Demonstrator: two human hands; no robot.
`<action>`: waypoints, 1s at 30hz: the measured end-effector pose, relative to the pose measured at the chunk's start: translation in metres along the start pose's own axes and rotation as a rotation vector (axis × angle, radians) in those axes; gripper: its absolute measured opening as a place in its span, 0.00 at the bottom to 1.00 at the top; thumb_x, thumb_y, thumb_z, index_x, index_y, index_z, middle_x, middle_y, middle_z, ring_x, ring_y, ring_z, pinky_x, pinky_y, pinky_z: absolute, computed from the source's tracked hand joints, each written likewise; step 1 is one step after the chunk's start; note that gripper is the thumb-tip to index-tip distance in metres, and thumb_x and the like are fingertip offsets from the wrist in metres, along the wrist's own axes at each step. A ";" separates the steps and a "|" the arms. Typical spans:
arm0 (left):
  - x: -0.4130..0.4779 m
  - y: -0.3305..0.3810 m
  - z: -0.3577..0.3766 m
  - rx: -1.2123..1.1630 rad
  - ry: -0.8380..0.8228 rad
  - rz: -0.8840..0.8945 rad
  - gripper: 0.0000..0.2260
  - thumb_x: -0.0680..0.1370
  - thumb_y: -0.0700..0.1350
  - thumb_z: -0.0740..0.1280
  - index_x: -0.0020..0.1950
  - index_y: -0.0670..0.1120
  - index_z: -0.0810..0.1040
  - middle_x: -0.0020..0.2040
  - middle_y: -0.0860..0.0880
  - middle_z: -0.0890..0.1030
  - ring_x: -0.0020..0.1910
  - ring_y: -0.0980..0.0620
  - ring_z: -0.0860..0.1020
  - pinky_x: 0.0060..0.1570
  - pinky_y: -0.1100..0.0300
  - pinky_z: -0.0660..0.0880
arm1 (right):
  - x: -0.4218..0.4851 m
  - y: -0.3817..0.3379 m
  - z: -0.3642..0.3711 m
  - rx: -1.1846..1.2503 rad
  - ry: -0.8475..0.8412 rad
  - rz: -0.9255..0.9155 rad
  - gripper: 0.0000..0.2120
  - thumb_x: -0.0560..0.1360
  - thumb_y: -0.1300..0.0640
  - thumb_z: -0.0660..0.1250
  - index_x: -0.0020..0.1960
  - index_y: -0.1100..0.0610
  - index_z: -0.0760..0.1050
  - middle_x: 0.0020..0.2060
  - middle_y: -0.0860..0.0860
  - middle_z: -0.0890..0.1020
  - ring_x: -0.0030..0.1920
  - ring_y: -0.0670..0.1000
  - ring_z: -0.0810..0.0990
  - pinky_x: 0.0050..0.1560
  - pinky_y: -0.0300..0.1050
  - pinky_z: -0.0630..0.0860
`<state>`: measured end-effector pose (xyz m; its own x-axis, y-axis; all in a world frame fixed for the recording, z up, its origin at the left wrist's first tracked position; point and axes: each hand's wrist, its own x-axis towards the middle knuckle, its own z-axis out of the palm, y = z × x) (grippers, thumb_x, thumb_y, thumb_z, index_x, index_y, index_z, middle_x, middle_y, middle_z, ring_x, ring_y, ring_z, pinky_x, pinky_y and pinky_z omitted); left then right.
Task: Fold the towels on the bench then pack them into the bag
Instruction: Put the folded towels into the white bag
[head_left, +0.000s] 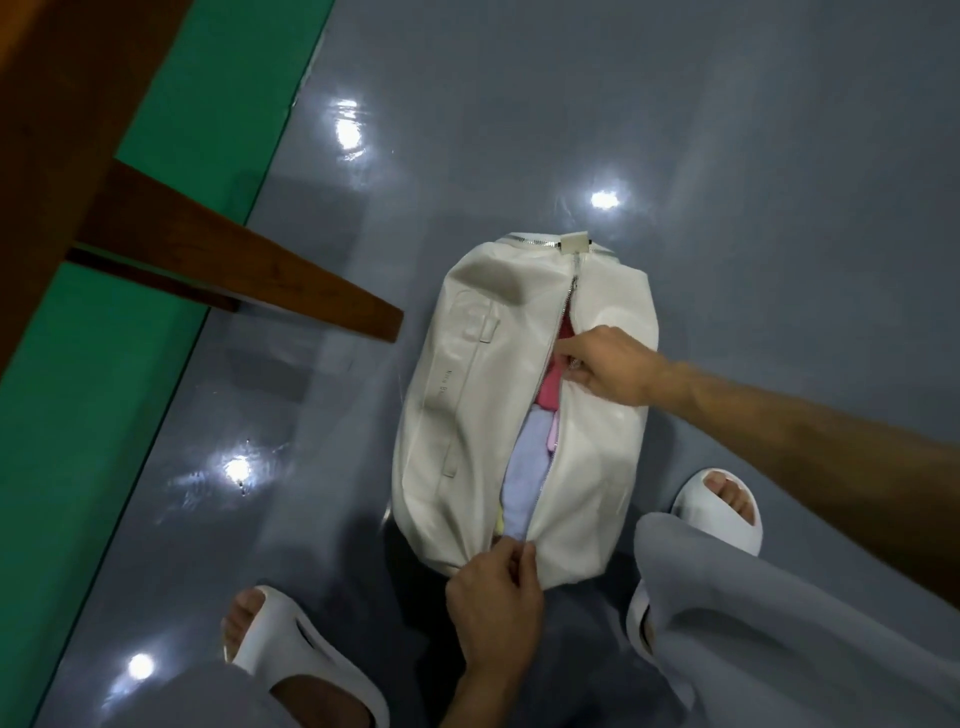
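The cream bag (467, 415) lies on the grey floor (727, 156) between my feet, its long axis running straight away from me, packed towels (524, 478) showing through the half-open zip. My left hand (493, 587) pinches the bag's near end; my right hand (608, 369) pinches the zip edge midway up, so I judge it better placed to run the closure.

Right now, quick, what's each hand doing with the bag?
Left hand: fingers pinched shut on the near end of the bag at its zipper.
Right hand: fingers closed, gripping the zipper edge midway, above the pink towel.
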<state>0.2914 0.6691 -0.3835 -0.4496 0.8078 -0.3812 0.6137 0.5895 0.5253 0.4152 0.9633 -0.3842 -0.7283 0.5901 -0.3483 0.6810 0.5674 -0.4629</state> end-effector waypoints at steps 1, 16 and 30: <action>0.003 0.003 -0.004 0.042 -0.021 -0.031 0.19 0.77 0.55 0.71 0.31 0.52 0.67 0.26 0.54 0.75 0.26 0.54 0.75 0.30 0.56 0.74 | -0.003 0.001 0.002 0.018 0.040 0.003 0.05 0.76 0.63 0.70 0.44 0.58 0.74 0.37 0.49 0.81 0.39 0.55 0.79 0.40 0.49 0.71; 0.055 0.019 0.012 -0.472 -0.089 -0.084 0.14 0.77 0.49 0.74 0.35 0.47 0.76 0.30 0.52 0.79 0.31 0.54 0.77 0.37 0.54 0.77 | 0.010 -0.006 -0.032 0.018 -0.068 -0.038 0.04 0.71 0.60 0.76 0.45 0.54 0.87 0.40 0.48 0.87 0.40 0.51 0.83 0.43 0.41 0.74; 0.137 0.093 0.028 -0.525 -0.595 -0.156 0.19 0.75 0.56 0.76 0.56 0.43 0.84 0.47 0.51 0.86 0.44 0.54 0.83 0.49 0.62 0.82 | 0.003 -0.002 -0.058 0.057 -0.226 -0.024 0.02 0.72 0.60 0.76 0.45 0.56 0.85 0.38 0.48 0.86 0.38 0.45 0.79 0.42 0.37 0.75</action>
<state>0.3044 0.8347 -0.4084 0.0069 0.6689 -0.7433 0.1211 0.7373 0.6646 0.4161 0.9968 -0.3372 -0.7470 0.4299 -0.5072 0.6627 0.5428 -0.5160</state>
